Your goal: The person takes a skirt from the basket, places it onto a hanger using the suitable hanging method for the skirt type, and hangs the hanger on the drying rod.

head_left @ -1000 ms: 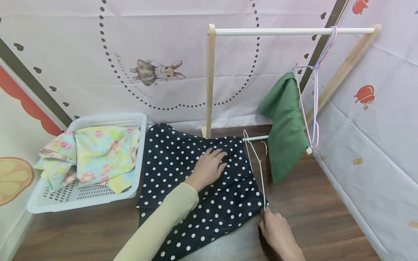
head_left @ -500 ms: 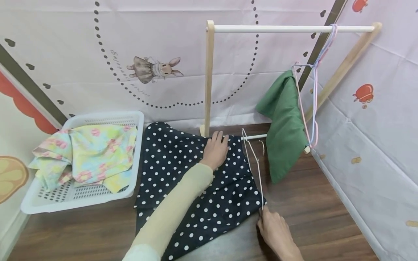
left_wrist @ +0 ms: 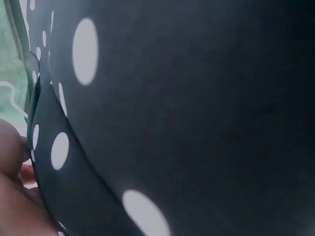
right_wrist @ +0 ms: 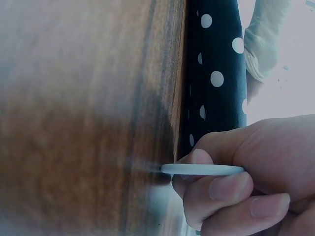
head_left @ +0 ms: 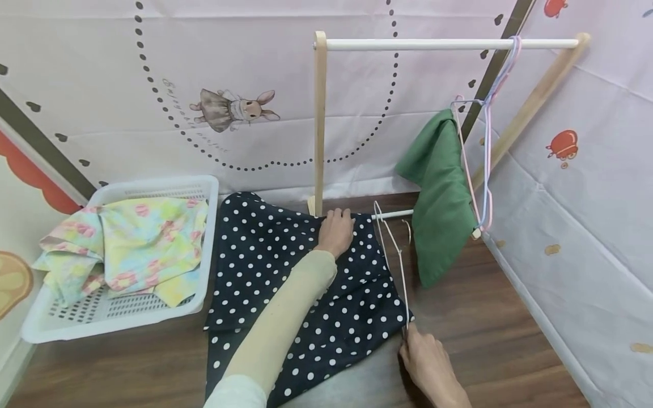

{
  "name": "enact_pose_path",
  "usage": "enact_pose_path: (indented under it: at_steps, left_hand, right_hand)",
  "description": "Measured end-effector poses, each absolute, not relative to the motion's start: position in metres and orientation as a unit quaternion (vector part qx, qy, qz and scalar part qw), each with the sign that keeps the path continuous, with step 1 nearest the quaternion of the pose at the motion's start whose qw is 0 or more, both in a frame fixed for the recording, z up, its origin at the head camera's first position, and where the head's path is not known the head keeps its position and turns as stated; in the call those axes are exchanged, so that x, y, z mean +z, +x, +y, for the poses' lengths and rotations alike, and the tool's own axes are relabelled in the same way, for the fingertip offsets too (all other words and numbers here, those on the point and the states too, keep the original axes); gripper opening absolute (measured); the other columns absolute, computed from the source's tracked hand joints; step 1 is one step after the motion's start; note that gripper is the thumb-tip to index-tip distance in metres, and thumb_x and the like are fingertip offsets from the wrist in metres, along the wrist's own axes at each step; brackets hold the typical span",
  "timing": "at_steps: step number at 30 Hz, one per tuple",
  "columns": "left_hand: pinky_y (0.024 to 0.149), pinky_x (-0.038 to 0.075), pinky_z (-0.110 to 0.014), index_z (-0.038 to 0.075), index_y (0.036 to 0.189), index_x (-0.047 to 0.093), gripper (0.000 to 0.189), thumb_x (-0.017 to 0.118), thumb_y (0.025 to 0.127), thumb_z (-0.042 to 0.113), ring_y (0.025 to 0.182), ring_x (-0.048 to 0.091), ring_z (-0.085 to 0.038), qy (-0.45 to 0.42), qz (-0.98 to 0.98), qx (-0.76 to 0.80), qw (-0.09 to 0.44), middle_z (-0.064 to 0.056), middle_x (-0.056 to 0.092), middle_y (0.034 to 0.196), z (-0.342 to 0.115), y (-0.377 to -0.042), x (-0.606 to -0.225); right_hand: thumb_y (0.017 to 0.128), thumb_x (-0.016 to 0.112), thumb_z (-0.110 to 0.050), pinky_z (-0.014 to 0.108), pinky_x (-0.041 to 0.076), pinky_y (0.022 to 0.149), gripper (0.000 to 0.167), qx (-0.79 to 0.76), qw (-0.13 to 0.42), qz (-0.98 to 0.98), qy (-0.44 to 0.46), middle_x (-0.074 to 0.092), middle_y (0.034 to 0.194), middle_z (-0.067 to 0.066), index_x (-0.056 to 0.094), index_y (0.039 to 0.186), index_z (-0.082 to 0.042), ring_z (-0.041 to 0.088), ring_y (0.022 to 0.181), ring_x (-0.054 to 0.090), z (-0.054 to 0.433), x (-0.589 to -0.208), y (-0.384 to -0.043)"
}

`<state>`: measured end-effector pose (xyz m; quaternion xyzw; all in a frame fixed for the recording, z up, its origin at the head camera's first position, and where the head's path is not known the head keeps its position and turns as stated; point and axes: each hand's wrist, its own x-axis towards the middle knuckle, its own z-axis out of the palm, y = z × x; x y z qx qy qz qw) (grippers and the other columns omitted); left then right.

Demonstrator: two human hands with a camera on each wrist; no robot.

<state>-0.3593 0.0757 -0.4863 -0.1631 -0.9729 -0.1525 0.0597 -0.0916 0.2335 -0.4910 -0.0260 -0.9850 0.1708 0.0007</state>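
Observation:
A dark polka-dot garment [head_left: 265,255] lies spread on the floor, folded in places. My left hand [head_left: 336,231] is at its far edge, fingers bent over the cloth near the rack's post; in the left wrist view the thumb [left_wrist: 9,147] lies against the fabric. Along the garment's right side is a white clothes hanger [head_left: 400,266], its hook pointing away from me. My right hand [head_left: 428,360] grips the hanger's near end beside the garment's corner. In the right wrist view the curled fingers [right_wrist: 221,201] hold the thin white hanger piece [right_wrist: 203,169].
A wooden rack with a white rail [head_left: 408,45] stands behind. Pink and blue hangers [head_left: 488,153] and a green garment [head_left: 441,192] hang at its right. Another hanger hook [head_left: 408,229] shows near the lower bar. At left, a white basket [head_left: 211,226] holds pastel floral cloth [head_left: 148,243].
My left hand has moved from the middle of the polka-dot garment up to its far edge, and its fingers have bent there. My right hand stays on the hanger; the view shifts slightly.

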Motion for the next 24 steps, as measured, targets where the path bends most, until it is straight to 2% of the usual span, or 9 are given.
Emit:
enact_pose_path:
  at_steps: [6, 10, 13, 18, 21, 24]
  left_hand:
    - [0.086, 0.048, -0.036, 0.003, 0.118, 0.064, 0.033, 0.047, 0.103, 0.026, 0.100, 0.052, -0.025, -0.155, -0.970, -0.181, 0.043, -0.010, 0.054, 0.106, 0.072, -0.361, -0.485]
    - [0.085, 0.049, -0.036, 0.007, 0.125, 0.060, 0.027, 0.047, 0.102, 0.015, 0.100, 0.055, -0.025, -0.166, -0.967, -0.190, 0.039, -0.010, 0.057, 0.107, 0.071, -0.361, -0.484]
    - [0.080, 0.051, -0.036, 0.010, 0.130, 0.054, 0.030, 0.044, 0.102, 0.010, 0.093, 0.060, -0.025, -0.176, -0.957, -0.227, 0.038, -0.009, 0.062, 0.101, 0.069, -0.361, -0.481]
    - [0.065, 0.050, -0.036, 0.015, 0.126, 0.050, 0.027, 0.032, 0.106, 0.018, 0.070, 0.060, -0.022, -0.170, -0.933, -0.315, 0.028, -0.006, 0.060, 0.077, 0.063, -0.361, -0.474]
    - [0.064, 0.048, -0.036, 0.015, 0.123, 0.049, 0.028, 0.027, 0.107, 0.022, 0.067, 0.060, -0.021, -0.165, -0.922, -0.349, 0.035, -0.006, 0.060, 0.074, 0.060, -0.362, -0.472]
    - [0.067, 0.049, -0.038, 0.014, 0.124, 0.049, 0.030, 0.026, 0.107, 0.022, 0.072, 0.062, -0.024, -0.164, -0.909, -0.381, 0.048, -0.009, 0.062, 0.078, 0.058, -0.362, -0.470]
  right_hand:
    - [0.080, 0.063, -0.003, 0.046, 0.041, 0.041, 0.014, 0.174, -0.004, -0.984, -0.026, 0.054, 0.058, 0.012, 0.051, 0.086, -0.005, 0.032, 0.051, 0.057, 0.232, -0.492, -0.092]
    - [0.080, 0.064, -0.004, 0.045, 0.041, 0.041, 0.015, 0.176, -0.002, -0.984, -0.028, 0.054, 0.058, 0.013, 0.052, 0.088, -0.005, 0.032, 0.050, 0.057, 0.233, -0.493, -0.092]
    - [0.080, 0.064, -0.004, 0.045, 0.040, 0.041, 0.015, 0.178, 0.000, -0.984, -0.029, 0.054, 0.058, 0.013, 0.051, 0.087, -0.005, 0.032, 0.050, 0.057, 0.234, -0.493, -0.091]
    - [0.080, 0.063, -0.003, 0.045, 0.039, 0.040, 0.015, 0.184, 0.005, -0.983, -0.026, 0.054, 0.058, 0.014, 0.050, 0.086, -0.006, 0.032, 0.049, 0.056, 0.234, -0.493, -0.091]
    - [0.080, 0.063, -0.003, 0.044, 0.039, 0.039, 0.014, 0.186, 0.007, -0.982, -0.027, 0.054, 0.057, 0.013, 0.051, 0.087, -0.005, 0.031, 0.048, 0.056, 0.234, -0.494, -0.092]
    - [0.081, 0.063, -0.003, 0.044, 0.039, 0.039, 0.014, 0.188, 0.007, -0.982, -0.029, 0.053, 0.057, 0.013, 0.051, 0.088, -0.005, 0.030, 0.048, 0.056, 0.233, -0.494, -0.092]
